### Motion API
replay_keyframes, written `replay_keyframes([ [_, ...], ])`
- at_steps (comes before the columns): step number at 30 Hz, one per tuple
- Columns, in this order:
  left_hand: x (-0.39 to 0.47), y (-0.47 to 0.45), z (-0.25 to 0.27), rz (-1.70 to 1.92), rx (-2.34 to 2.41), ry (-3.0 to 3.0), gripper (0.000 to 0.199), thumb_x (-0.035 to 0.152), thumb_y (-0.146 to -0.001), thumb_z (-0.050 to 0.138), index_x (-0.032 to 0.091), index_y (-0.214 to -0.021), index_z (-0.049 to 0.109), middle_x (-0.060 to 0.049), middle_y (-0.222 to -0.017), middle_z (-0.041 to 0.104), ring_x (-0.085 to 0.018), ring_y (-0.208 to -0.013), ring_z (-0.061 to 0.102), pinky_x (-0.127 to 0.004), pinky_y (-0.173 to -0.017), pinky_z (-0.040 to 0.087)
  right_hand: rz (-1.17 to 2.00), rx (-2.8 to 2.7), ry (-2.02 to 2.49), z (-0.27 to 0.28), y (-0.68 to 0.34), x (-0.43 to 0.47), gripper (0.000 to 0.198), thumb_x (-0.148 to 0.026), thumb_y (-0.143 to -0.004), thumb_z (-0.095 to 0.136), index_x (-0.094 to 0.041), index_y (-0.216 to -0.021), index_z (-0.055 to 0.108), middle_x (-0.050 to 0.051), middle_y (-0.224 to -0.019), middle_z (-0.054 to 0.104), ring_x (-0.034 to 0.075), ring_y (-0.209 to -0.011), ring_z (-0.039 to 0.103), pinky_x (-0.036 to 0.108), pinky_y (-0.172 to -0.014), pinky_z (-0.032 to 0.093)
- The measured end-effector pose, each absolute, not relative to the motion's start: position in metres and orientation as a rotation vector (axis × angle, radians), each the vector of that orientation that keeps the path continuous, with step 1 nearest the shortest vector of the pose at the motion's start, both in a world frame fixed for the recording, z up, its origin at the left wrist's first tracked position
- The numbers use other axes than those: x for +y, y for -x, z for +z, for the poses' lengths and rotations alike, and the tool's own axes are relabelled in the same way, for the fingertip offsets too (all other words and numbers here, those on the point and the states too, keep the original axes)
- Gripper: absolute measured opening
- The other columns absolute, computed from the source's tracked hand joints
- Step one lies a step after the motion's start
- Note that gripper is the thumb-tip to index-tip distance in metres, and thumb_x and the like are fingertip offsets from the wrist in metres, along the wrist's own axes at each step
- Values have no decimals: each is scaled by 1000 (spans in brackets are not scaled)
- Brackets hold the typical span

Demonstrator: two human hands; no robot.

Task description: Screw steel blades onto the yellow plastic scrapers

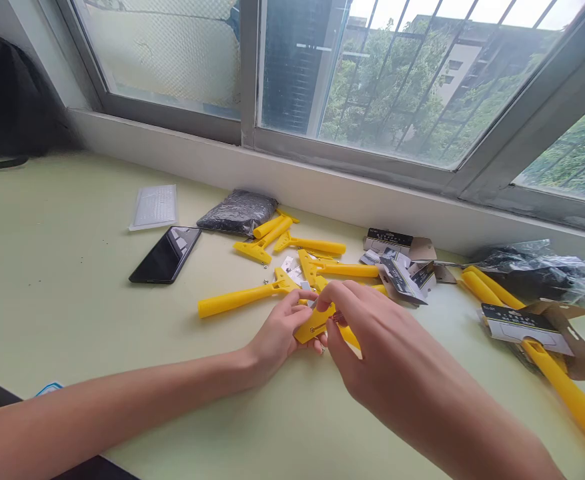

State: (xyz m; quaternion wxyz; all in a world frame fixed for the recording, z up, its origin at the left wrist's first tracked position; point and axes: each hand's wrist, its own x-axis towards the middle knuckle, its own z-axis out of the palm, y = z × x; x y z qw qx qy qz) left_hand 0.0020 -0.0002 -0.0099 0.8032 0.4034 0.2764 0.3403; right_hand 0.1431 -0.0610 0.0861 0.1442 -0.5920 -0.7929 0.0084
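My left hand (281,331) is closed around the head of a yellow scraper (308,327), its flat face turned up. A dark slot with a small screw shows on that face. Over the scraper's right side my right hand (355,327) pinches, thumb and fingers close together at the slot. What sits between these fingertips is small, reddish and mostly hidden. Just beyond my hands another yellow scraper (242,300) lies with its handle pointing left. More yellow scrapers (317,245) are heaped behind it, with small screws and white pieces among them.
A black phone (165,255) and a clear plastic case (155,206) lie to the left. A dark plastic-wrapped packet (237,212) rests by the window ledge. Printed cardboard sleeves (403,280) are piled right of the scrapers. Farther right are a sleeved scraper (527,330) and a clear bag (537,267).
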Motion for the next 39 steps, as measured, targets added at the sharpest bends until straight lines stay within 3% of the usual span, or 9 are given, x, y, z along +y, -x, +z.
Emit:
replay_keyframes([
  [5,0,-2,-11,728,614,-861,18,23,-93,56,22,-111,52,0,-81,64,-15,-69,64,-30,-72,53,13,-2265,1754,87,-141,-60,17,-23,-99,42,-23,-85,50,0,-68,61,14,-54,54,28,-54,35],
  [13,0,-2,-10,725,619,-848,17,24,-94,55,23,-111,53,-2,-93,67,-15,-73,64,-29,-71,53,-42,-2247,1826,87,-137,-59,18,-30,-98,46,-23,-81,47,1,-69,61,17,-58,55,29,-55,32],
  [16,0,-2,-11,715,614,-848,16,23,-94,55,23,-110,53,-2,-91,67,-15,-73,65,-30,-73,54,-37,-2254,1894,84,-136,-57,19,-22,-96,42,-23,-77,42,-1,-61,55,15,-50,47,29,-52,28],
  [19,0,-2,-10,727,613,-857,16,25,-94,56,23,-110,54,-4,-95,67,-18,-81,67,-30,-72,54,-78,-2282,1712,79,-135,-59,13,-13,-91,41,-22,-81,45,1,-71,60,17,-61,56,29,-59,37],
  [26,-1,-2,-10,713,634,-850,21,25,-91,59,23,-112,53,-1,-88,66,-15,-69,64,-31,-73,53,-29,-2241,2120,86,-133,-60,17,-31,-99,44,-24,-83,45,-2,-57,55,20,-51,51,31,-50,25],
  [30,0,-2,-11,718,621,-855,29,28,-92,60,24,-120,54,-3,-93,68,-17,-76,67,-32,-74,53,132,-2342,1952,89,-131,-59,13,-10,-91,44,-22,-92,49,0,-75,63,20,-66,60,32,-59,36],
  [33,0,-2,-11,726,624,-853,36,30,-91,62,25,-126,54,-6,-103,69,-22,-93,69,-31,-74,52,107,-2322,1832,89,-129,-61,11,-15,-94,44,-22,-97,52,5,-90,66,24,-83,64,35,-69,42],
  [36,-1,-2,-10,717,639,-845,32,29,-92,62,24,-122,54,-6,-106,70,-23,-98,69,-30,-76,52,106,-2284,1930,89,-128,-62,15,-32,-100,44,-23,-88,48,2,-80,64,23,-70,61,34,-62,38],
  [39,-1,-2,-9,711,638,-847,24,27,-95,57,22,-118,54,-7,-104,69,-22,-91,69,-31,-73,53,133,-2320,2005,89,-130,-63,16,-20,-98,40,-23,-83,42,-2,-67,56,18,-55,49,31,-55,30],
])
